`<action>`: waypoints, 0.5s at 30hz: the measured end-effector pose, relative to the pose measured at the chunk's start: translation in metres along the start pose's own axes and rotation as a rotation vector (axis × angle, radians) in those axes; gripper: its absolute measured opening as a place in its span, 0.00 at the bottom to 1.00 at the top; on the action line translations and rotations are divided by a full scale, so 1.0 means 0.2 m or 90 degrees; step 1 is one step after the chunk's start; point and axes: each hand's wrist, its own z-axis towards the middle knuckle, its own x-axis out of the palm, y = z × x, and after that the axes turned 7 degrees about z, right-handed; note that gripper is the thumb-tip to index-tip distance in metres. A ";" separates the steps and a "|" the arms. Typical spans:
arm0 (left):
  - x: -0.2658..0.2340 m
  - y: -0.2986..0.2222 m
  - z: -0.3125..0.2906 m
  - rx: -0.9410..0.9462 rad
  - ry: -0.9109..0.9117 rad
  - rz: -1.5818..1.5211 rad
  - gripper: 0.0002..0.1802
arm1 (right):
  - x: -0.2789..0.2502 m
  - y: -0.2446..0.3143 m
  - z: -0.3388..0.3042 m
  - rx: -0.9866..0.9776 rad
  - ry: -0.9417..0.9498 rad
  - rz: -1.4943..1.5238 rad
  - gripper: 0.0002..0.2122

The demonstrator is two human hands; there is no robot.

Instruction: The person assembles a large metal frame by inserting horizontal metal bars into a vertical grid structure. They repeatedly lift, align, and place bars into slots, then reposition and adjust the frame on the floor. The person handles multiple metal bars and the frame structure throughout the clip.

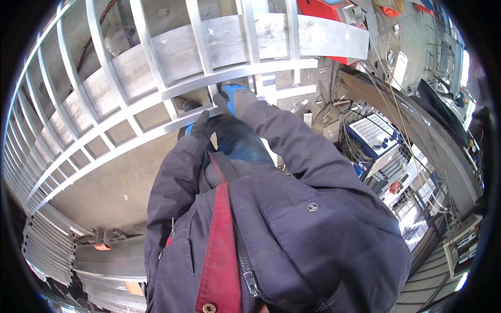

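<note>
A long silvery metal railing (146,136) with parallel rails and many crossbars spans the view from the left to the upper middle. My left hand (201,125), in a dark glove with blue on it, wraps around the near rail, its thumb over the top. Close by on the right, my right hand (229,98), gloved in dark grey and blue, grips the railing near a short crossbar; some of its fingers are hidden. Under the railing's bars lies a wide flat metal beam (334,39). My blue trouser leg (240,141) shows below the hands.
A red machine (339,9) stands beyond the beam's right end. On the right are a blue and white case (373,133), loose cables and a thick brown steel beam (365,86). Stacked metal profiles (112,261) lie at lower left, near an orange object (103,246).
</note>
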 end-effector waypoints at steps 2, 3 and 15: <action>0.00 -0.01 -0.02 -0.042 -0.021 0.024 0.35 | -0.10 -0.07 -0.11 0.087 -0.064 0.107 0.22; 0.01 -0.02 -0.03 -0.052 -0.016 0.027 0.35 | -0.16 -0.13 -0.18 0.086 -0.107 0.182 0.21; 0.55 0.26 0.22 -0.245 0.086 0.137 0.33 | -0.86 -0.99 -0.19 0.192 -0.082 0.066 0.28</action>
